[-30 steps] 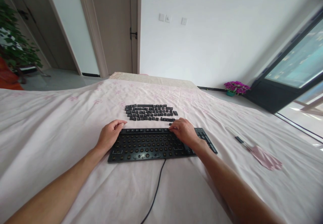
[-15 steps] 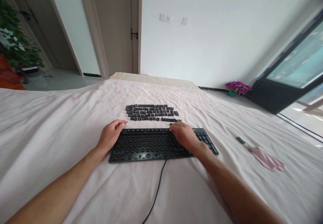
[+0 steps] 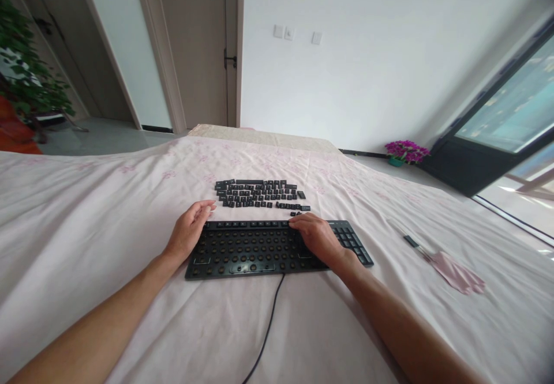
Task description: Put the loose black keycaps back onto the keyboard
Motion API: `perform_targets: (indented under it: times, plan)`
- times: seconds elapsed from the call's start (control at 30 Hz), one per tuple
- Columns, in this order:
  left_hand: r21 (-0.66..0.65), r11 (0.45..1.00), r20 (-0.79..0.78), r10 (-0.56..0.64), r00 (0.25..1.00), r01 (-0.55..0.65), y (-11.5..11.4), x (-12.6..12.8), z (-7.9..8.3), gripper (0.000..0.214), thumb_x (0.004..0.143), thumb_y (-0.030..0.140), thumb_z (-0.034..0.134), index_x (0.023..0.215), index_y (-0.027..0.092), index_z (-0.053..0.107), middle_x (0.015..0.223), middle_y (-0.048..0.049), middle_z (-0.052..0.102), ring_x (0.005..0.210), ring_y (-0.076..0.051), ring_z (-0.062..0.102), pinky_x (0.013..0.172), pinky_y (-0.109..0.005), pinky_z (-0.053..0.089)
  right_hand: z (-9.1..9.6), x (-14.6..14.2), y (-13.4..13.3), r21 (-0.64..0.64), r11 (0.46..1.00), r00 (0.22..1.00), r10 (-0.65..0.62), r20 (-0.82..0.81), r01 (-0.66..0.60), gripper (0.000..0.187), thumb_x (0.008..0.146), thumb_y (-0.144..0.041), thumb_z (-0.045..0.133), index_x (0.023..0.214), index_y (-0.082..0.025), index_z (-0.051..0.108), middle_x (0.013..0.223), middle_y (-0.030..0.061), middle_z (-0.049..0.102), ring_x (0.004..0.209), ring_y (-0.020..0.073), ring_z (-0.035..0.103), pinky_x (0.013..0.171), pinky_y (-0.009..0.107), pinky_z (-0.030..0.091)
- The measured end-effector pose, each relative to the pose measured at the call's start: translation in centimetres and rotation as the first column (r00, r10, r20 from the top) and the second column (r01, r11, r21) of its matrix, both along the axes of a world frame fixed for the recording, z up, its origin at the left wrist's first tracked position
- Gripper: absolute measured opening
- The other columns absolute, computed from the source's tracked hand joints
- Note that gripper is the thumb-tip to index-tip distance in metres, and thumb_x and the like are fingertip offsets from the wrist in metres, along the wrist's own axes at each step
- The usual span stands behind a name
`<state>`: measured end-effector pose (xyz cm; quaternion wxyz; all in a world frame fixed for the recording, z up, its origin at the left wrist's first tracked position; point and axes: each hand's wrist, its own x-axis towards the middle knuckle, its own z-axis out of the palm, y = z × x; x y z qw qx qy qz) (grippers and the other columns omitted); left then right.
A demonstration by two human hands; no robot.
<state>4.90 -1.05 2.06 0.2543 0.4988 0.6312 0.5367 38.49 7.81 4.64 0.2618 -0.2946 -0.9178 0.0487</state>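
A black keyboard (image 3: 242, 250) lies on the bed, its main block stripped of keycaps. A top row of keys and the number pad keys remain in place. My left hand (image 3: 189, 231) rests against the keyboard's left edge, fingers stretched past the upper left corner and slightly apart. Over the right part, my right hand (image 3: 315, 234) is closed, with its fingertips at the top row. Whatever lies between those fingertips is hidden. Beyond the keyboard, loose black keycaps (image 3: 253, 195) are laid out in rows. A couple of keycaps (image 3: 293, 214) sit close to my right fingertips.
The keyboard's cable (image 3: 273, 315) runs toward me over the pale floral sheet (image 3: 208, 332). At right lies a pink cloth item (image 3: 457, 271) beside a thin tool with a dark grip (image 3: 411, 240). A flower pot (image 3: 396, 161) stands by the far wall.
My left fingers have lifted and spread a little at the upper left corner. My right hand has dipped slightly, still at the top row. The keycaps look unmoved.
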Motion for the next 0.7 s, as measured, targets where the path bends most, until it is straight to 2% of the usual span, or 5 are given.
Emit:
perform_targets:
  times: [0.27,0.4,0.57,0.7]
  plan:
    - [-0.032,0.999,-0.013,-0.016,1.0,0.016,0.18,0.01,-0.24,0.047,0.088,0.055,0.047,0.117,0.02,0.061,0.117,-0.0105,0.068,0.105,-0.024,0.064,0.094,-0.039,0.046,-0.6,0.15,1.0,0.023,0.997,0.993,0.079,-0.087,-0.077,0.028,0.092,-0.012,0.046,0.091,-0.021,0.073,0.101,0.0049,0.073,0.093,0.0178,0.066,0.087,0.033,0.053]
    - [-0.036,0.999,-0.03,-0.011,0.999,0.01,0.35,-0.11,-0.56,0.048,0.087,0.055,0.048,0.117,0.02,0.062,0.115,-0.0103,0.069,0.104,-0.024,0.065,0.094,-0.038,0.047,-0.6,0.26,1.04,0.033,0.995,0.993,0.095,-0.074,-0.093,0.028,0.091,-0.011,0.047,0.09,-0.021,0.073,0.101,0.0042,0.073,0.093,0.0179,0.066,0.086,0.034,0.053]
    - [-0.048,0.999,-0.055,-0.005,0.998,0.002,0.37,-0.29,-0.75,0.047,0.087,0.054,0.048,0.117,0.021,0.062,0.114,-0.0089,0.07,0.104,-0.024,0.065,0.093,-0.036,0.048,-0.6,0.07,1.01,0.004,0.999,0.994,0.043,-0.096,-0.043,0.027,0.09,-0.012,0.049,0.089,-0.022,0.074,0.099,0.0039,0.073,0.093,0.0178,0.066,0.086,0.033,0.053]
    - [-0.046,0.999,-0.079,0.01,0.997,-0.014,0.42,-0.33,-0.8,0.047,0.085,0.054,0.051,0.116,0.021,0.064,0.111,-0.008,0.071,0.101,-0.024,0.066,0.091,-0.035,0.048,-0.19,-0.23,1.07,-0.093,0.995,0.993,-0.043,-0.111,0.032,0.024,0.082,-0.008,0.056,0.082,-0.024,0.075,0.092,0.0016,0.074,0.09,0.0177,0.067,0.085,0.032,0.052]
